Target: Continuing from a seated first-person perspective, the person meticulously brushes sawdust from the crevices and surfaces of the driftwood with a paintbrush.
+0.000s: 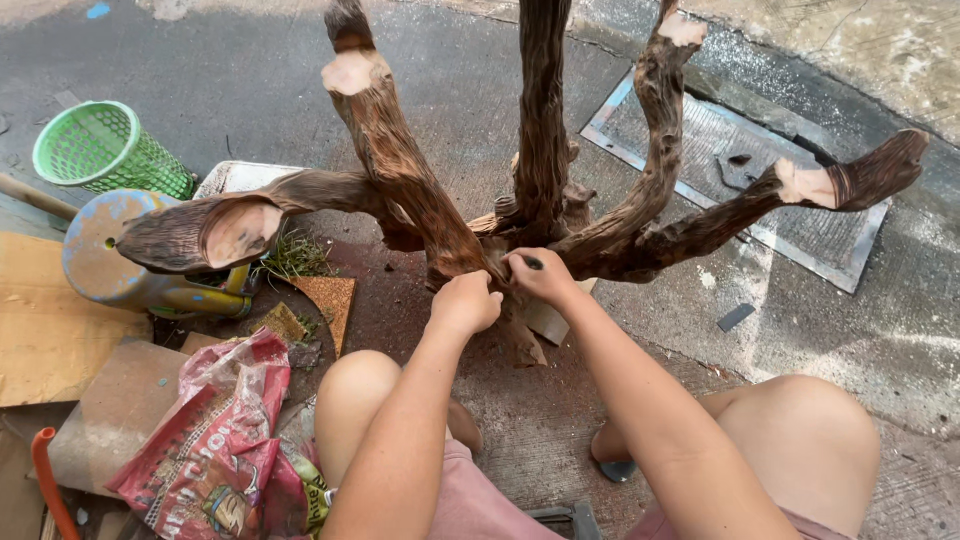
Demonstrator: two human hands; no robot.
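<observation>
Where both hands [505, 285] meet, the branching driftwood [540, 200] looks reddish-brown and gnarled.

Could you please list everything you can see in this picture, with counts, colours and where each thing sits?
driftwood piece: one, reddish-brown with pale cut ends, branching, centre on the pavement
green basket: one, upper left, lying tilted
cylindrical can: one, blue and rust-coloured, on its side, left
red printed bag: one, crumpled, lower left
cardboard sheets: several, tan, far left
metal drain cover: one, grey, upper right in the pavement
orange hose: one, bottom-left corner
left hand: one, closed against the wood's base
right hand: one, holding a small dark tool against the wood
</observation>
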